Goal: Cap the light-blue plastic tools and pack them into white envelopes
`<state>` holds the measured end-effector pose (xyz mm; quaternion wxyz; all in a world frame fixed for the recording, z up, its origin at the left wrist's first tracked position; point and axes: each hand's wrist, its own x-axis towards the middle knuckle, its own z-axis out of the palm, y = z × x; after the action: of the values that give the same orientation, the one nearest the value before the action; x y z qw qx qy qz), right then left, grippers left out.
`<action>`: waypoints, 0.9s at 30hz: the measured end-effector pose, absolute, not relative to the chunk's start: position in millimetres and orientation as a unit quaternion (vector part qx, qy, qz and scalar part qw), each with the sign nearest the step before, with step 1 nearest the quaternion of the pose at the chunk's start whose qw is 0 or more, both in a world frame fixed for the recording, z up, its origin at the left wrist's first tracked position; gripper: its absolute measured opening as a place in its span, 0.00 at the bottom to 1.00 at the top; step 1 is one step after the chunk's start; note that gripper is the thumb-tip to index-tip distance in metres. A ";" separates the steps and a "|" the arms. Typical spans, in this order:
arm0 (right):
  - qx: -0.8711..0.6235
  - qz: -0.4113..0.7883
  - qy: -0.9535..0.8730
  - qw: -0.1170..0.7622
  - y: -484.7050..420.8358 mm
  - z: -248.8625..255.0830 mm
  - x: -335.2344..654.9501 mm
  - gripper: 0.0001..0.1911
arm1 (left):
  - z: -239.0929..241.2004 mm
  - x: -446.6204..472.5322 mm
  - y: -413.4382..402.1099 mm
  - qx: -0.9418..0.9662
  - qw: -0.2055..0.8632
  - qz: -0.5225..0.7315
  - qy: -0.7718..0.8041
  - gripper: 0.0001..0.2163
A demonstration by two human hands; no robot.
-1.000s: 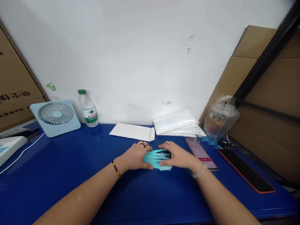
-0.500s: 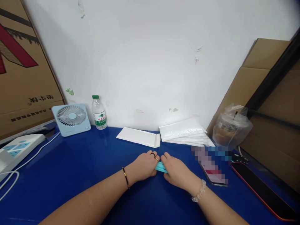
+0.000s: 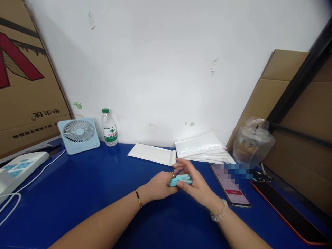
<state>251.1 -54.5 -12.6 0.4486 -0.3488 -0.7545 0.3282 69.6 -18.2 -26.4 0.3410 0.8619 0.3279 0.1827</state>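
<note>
A small bundle of turquoise strips [image 3: 181,180] is gathered between both hands, just above the blue table [image 3: 77,193]. My left hand [image 3: 160,185], with rings and a dark bracelet, is closed around the bundle's left end. My right hand [image 3: 193,181], with a bead bracelet, pinches the right end with thumb and fingers, the other fingers partly spread. A single white padded envelope [image 3: 153,154] lies just behind the hands, and a stack of white padded envelopes [image 3: 202,148] lies to its right against the wall.
A phone [image 3: 230,186] with its screen lit lies right of my hands, a dark red-edged tablet [image 3: 290,212] further right. A bagged drink cup [image 3: 252,141], cardboard sheets, a water bottle [image 3: 109,128], a small blue fan [image 3: 78,135] and a white power strip [image 3: 18,166] ring the table.
The turquoise strips were spread flat under both hands; they have been pushed together into one bundle and lifted slightly off the table. The view has shifted a little.
</note>
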 end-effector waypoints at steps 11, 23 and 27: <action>-0.259 0.557 -0.622 0.486 -64.6 -7.5 232.5 0.15 | -25.3 71.2 -25.0 0.812 0.516 0.168 0.217 0.26; -0.392 0.341 -0.584 0.624 -39.6 -14.9 266.7 0.16 | -37.0 20.5 29.8 0.886 0.065 0.056 0.456 0.38; -0.440 0.226 -0.578 0.649 -50.9 -5.4 281.2 0.17 | -22.8 24.6 -17.9 0.889 0.047 0.048 0.453 0.41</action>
<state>281.2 -50.9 -5.4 0.6491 -0.4401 -0.5777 0.2264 24.6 -17.9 -22.8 0.0466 0.8892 0.4526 0.0475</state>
